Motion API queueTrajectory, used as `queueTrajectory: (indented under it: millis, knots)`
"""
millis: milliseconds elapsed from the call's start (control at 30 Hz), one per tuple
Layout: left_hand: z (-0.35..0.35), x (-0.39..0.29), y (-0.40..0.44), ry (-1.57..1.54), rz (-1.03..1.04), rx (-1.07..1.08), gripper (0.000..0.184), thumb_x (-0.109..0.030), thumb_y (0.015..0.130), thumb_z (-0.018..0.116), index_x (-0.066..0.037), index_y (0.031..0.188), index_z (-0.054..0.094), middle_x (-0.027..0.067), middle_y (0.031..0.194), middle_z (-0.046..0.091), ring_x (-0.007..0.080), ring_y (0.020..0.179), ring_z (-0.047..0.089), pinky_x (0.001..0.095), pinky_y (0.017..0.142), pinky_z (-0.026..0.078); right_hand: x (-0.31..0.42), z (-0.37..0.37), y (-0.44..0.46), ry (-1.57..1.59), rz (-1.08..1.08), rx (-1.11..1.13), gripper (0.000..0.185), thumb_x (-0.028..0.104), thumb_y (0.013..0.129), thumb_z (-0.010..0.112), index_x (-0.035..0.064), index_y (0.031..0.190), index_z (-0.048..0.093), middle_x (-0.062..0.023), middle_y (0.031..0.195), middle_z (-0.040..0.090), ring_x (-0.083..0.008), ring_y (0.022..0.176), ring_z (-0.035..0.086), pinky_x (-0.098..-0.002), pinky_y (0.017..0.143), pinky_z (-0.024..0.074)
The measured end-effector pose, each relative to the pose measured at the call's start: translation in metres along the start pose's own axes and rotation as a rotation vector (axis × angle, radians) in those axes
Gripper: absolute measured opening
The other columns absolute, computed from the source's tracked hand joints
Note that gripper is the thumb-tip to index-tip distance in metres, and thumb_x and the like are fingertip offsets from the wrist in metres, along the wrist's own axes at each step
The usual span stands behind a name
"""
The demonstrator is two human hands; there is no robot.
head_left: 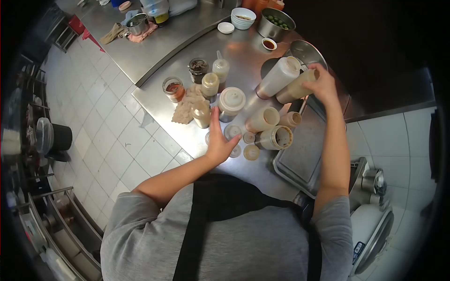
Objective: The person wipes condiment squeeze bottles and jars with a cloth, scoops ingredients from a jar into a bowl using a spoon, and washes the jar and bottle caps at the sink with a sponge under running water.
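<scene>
My right hand [324, 86] is closed around an uncapped, tan-stained squeeze bottle [296, 88] on the steel counter. Beside that bottle stands a larger cloudy squeeze bottle [280, 77]. Thumb and fingers spread, my left hand [220, 143] is over several round lids [251, 152], near a white-lidded container [232, 100]; whether it touches a lid is hidden. Between my hands are an open cream-coloured container [263, 120], a smaller open one [291, 119] and a tilted open jar [275, 138]. Left of them, a small bottle [201, 114] stands by a crumpled cloth [185, 107].
A glass jar of red contents [174, 89] and a dark-filled jar [198, 69] stand near the counter's left edge. At the right lies a metal tray [300, 157]. Farther back are a steel pot of green produce [276, 23], a sauce dish [269, 44] and stacked bowls [243, 19].
</scene>
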State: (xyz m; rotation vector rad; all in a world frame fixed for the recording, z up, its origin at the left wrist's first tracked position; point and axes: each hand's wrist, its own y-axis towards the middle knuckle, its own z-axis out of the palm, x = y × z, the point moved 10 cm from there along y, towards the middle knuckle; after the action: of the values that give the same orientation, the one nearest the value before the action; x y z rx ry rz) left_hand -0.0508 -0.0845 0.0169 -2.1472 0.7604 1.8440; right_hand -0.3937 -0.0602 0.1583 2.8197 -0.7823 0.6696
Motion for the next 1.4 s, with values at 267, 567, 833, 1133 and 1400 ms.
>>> queueTrajectory:
  millis: [267, 567, 833, 1133, 1400]
  knots:
    - [0.009, 0.026, 0.044, -0.032, -0.182, -0.354, 0.088, -0.01, 0.065, 0.078, -0.003, 0.135, 0.026, 0.0173, 0.133, 0.036, 0.0292, 0.125, 0.036, 0.0377, 0.105, 0.031, 0.063, -0.038, -0.043, -0.128, -0.225, -0.406, 0.059, 0.026, 0.064, 0.079, 0.013, 0.118, 0.058, -0.0155, 0.121, 0.052, -0.0312, 0.114, 0.05, -0.0396, 0.094, 0.0429]
    - [0.012, -0.024, 0.08, -0.33, -0.049, -0.166, 0.08, -0.023, 0.064, 0.08, 0.0, 0.127, 0.037, 0.0196, 0.12, 0.048, 0.0322, 0.114, 0.047, 0.0401, 0.096, 0.038, 0.145, -0.069, -0.098, 0.041, -0.48, -0.4, 0.038, 0.018, 0.073, 0.073, 0.0107, 0.108, 0.063, -0.011, 0.116, 0.058, -0.0285, 0.11, 0.052, -0.0371, 0.093, 0.0422]
    - [-0.01, -0.146, 0.072, -0.193, 0.343, -0.11, 0.089, -0.025, 0.065, 0.08, -0.004, 0.136, 0.03, 0.0179, 0.122, 0.046, 0.033, 0.112, 0.047, 0.0408, 0.095, 0.039, 0.167, -0.052, -0.102, 0.605, -0.424, -0.194, 0.041, 0.017, 0.081, 0.068, 0.0069, 0.118, 0.056, -0.01, 0.115, 0.058, -0.0217, 0.109, 0.054, -0.0331, 0.093, 0.0423]
    - [-0.012, -0.235, 0.028, 0.195, 0.65, -0.048, 0.101, -0.023, 0.059, 0.084, -0.008, 0.141, 0.026, 0.0166, 0.118, 0.047, 0.0328, 0.105, 0.051, 0.0415, 0.09, 0.043, 0.186, -0.029, -0.129, 1.536, -0.529, -0.001, 0.084, 0.011, 0.068, 0.075, 0.0065, 0.138, 0.03, -0.015, 0.115, 0.055, -0.0259, 0.106, 0.057, -0.0382, 0.093, 0.0474]
    - [0.03, -0.195, 0.01, -0.114, 0.296, 0.345, 0.087, -0.023, 0.058, 0.085, -0.005, 0.129, 0.039, 0.019, 0.117, 0.056, 0.0322, 0.109, 0.056, 0.0391, 0.091, 0.045, 0.16, -0.045, -0.148, 1.614, -0.647, 0.1, 0.089, 0.056, 0.074, 0.066, 0.0041, 0.137, 0.031, -0.0215, 0.116, 0.056, -0.0333, 0.106, 0.058, -0.0462, 0.093, 0.0478]
